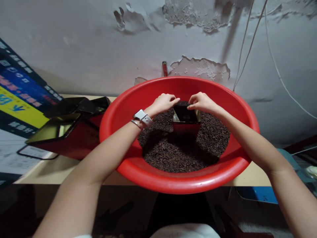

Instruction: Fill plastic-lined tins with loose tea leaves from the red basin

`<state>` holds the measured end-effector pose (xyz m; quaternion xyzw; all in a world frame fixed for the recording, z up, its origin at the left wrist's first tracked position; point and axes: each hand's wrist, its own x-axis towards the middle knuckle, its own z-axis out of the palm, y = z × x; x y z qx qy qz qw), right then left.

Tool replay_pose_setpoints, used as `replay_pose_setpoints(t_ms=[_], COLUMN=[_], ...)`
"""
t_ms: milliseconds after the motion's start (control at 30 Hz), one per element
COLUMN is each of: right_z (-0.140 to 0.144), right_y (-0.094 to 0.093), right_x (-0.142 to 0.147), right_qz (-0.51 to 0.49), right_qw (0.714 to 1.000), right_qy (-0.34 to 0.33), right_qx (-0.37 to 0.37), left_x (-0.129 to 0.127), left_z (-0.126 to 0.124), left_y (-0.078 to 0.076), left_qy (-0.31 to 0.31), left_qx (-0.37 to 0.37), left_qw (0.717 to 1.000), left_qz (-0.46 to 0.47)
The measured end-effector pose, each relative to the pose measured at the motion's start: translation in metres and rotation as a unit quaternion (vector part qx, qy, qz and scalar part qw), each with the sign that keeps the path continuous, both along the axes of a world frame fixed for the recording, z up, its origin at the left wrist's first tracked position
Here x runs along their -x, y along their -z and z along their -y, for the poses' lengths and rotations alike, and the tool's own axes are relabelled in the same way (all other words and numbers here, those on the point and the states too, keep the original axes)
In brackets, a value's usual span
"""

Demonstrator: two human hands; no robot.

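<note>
A big red plastic basin (178, 185) sits on a table and holds a heap of dark loose tea leaves (173, 152). A small square red tin (186, 126) stands open in the middle of the heap. My left hand (162, 103), with a watch on its wrist, rests fingers curled at the tin's far left rim. My right hand (201, 101) rests the same way at the far right rim. Both seem to pinch or push leaves at the tin's edge; what lies under the fingers is hidden.
Several red tins with gold rims (66, 132) lie stacked left of the basin. A printed blue and yellow box (17, 99) stands at far left. The peeling wall (198, 36) rises close behind, with thin cables (250, 43) hanging at right. A blue object (257, 195) sits under the table's right edge.
</note>
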<state>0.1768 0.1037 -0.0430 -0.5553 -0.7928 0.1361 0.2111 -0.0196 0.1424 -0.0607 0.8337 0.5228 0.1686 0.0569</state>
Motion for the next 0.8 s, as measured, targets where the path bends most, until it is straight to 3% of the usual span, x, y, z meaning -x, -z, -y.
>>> replay_pose_setpoints(t_ms=[67,133,267,400,533,667,800], right_z=[-0.002,-0.004,-0.004,-0.006,-0.011,-0.019,-0.028], right_y=[-0.006,-0.011,-0.015,-0.01,0.001,0.014,0.029], right_x=[-0.006,-0.01,-0.015,-0.012,-0.007,-0.01,-0.02], right_qz=[-0.136,-0.257,-0.415,-0.452,-0.438,-0.412,-0.312], right_qw=[0.991,0.966,0.91,0.891,0.897,0.903,0.943], right_qy=[0.016,0.01,-0.024,-0.032,-0.009,0.069,0.106], right_qx=[-0.008,-0.002,-0.004,0.013,0.057,0.099,0.047], left_x=[0.0,-0.001,-0.001,0.0,0.006,0.02,0.037], left_z=[-0.003,-0.006,-0.009,-0.015,-0.024,-0.033,-0.039], left_y=[-0.001,0.0,0.007,0.015,0.016,0.015,0.027], left_qy=[-0.024,-0.05,-0.049,-0.035,-0.057,-0.151,-0.223], left_qx=[0.032,0.099,0.254,0.35,0.298,0.246,0.22], left_qw=[0.995,0.97,0.891,0.798,0.739,0.682,0.689], left_qz=[0.092,0.215,0.372,0.49,0.601,0.672,0.653])
